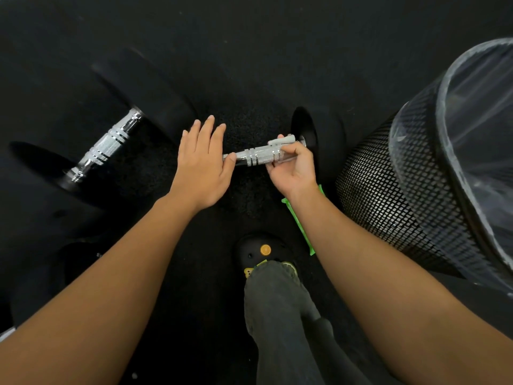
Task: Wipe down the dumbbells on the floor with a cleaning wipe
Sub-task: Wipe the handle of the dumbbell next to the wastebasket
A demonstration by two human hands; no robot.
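Note:
Two black dumbbells with chrome knurled handles lie on the dark rubber floor. The left dumbbell (107, 147) lies apart, untouched. On the right dumbbell (256, 156), my left hand (201, 165) rests flat with straight fingers over the left weight head, hiding it, thumb beside the handle. My right hand (291, 165) pinches a whitish cleaning wipe (281, 140) against the right end of the chrome handle, close to the right weight head (304, 132).
A black mesh bin (394, 176) with a clear liner stands close on the right. A green wipe packet (301, 226) lies on the floor under my right wrist. My leg and black shoe (263, 252) are at the bottom centre.

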